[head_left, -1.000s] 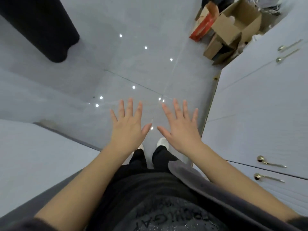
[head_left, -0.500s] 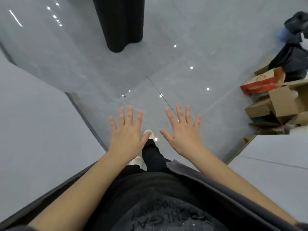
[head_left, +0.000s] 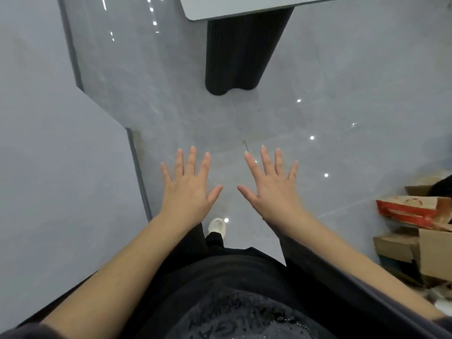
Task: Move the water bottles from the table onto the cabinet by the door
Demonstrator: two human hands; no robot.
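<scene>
My left hand [head_left: 188, 189] and my right hand [head_left: 271, 189] are stretched out in front of me, palms down, fingers spread, holding nothing. They hover over a glossy grey tiled floor. A corner of the light grey table top [head_left: 244, 7] shows at the top edge, standing on a dark ribbed pedestal leg [head_left: 242, 47]. No water bottle is in view. The cabinet is out of view.
A grey wall [head_left: 61, 155] with a dark skirting runs down the left side and steps out at a corner. Cardboard boxes [head_left: 420, 243], one red and white, are piled on the floor at the right edge. One white shoe [head_left: 216, 226] shows below my hands.
The view has swung left: the cabinet doors on the right have left the frame, the boxes slid to the right edge, and the table leg and top came into view ahead. My hands kept their spread pose.
</scene>
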